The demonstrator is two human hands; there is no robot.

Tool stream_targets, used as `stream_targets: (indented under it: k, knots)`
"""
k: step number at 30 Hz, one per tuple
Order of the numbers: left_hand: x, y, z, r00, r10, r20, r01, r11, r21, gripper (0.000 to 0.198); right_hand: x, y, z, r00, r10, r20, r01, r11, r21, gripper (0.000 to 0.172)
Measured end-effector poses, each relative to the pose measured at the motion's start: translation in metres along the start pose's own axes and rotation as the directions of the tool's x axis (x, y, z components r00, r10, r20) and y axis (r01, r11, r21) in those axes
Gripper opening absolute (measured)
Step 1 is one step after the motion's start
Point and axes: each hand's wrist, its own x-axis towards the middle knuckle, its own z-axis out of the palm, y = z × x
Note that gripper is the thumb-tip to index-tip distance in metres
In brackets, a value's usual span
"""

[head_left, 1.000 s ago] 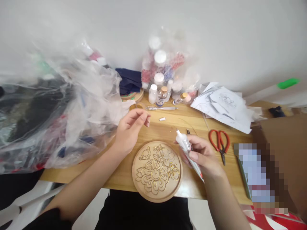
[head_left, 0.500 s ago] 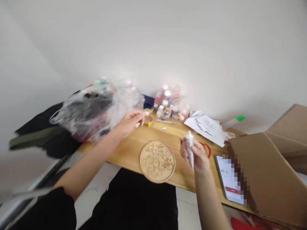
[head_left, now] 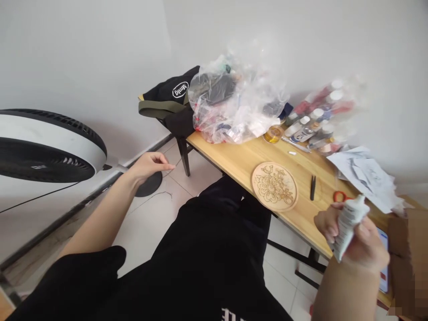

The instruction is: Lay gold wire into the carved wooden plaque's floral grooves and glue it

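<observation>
My right hand (head_left: 364, 240) is wrapped around a white squeeze tube (head_left: 349, 227), its nozzle end pointing up, over the right part of the wooden table. My left hand (head_left: 150, 166) hangs out over the floor, left of the table, with fingers stretched out and nothing visible in them. A round wooden plaque (head_left: 274, 186) with brown flower line-work lies at the table's near edge. To its right are black tweezers (head_left: 312, 187) and red-handled scissors (head_left: 339, 196), partly hidden behind my right hand. A small white piece (head_left: 292, 153) lies behind the plaque.
A fan (head_left: 50, 147) stands at left. At the back of the table are a plastic bag (head_left: 230, 107), a yellow tape roll (head_left: 273, 133), several bottles (head_left: 306, 132) and papers (head_left: 364, 174). A phone (head_left: 383, 263) and cardboard box (head_left: 403, 263) sit at right.
My view has swung left. My left hand has moved from above the table out over the floor, and the small white thing at its fingers no longer shows. My right hand keeps the tube.
</observation>
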Motion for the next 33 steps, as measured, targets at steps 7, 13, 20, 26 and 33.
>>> stream_targets:
  k: [7,13,20,26,33]
  knots:
    - [0.015,-0.023,0.041,0.988,-0.049,0.150,-0.007,0.935,0.353,0.046,-0.002,-0.015,0.017,0.997,0.003,0.082,0.003,0.997,-0.078,0.028]
    - [0.026,-0.017,0.060,0.954,-0.098,0.285,-0.141,0.690,0.710,0.028,-0.010,-0.012,0.017,0.998,0.061,0.018,-0.059,0.992,-0.116,0.029]
    - [0.027,-0.016,0.062,0.885,-0.290,0.365,-0.263,0.335,0.905,0.038,-0.015,-0.005,0.016,0.979,0.154,-0.135,-0.181,0.959,-0.218,0.024]
    - [0.024,0.065,0.079,0.727,-0.199,0.657,-0.525,0.456,0.719,0.034,0.005,-0.001,0.004,0.975,0.165,-0.151,-0.193,0.962,-0.194,0.024]
    - [0.035,0.190,0.206,0.604,0.508,0.614,-0.628,0.778,-0.026,0.023,0.052,0.012,-0.017,0.967,-0.058,-0.247,-0.055,0.903,-0.426,0.027]
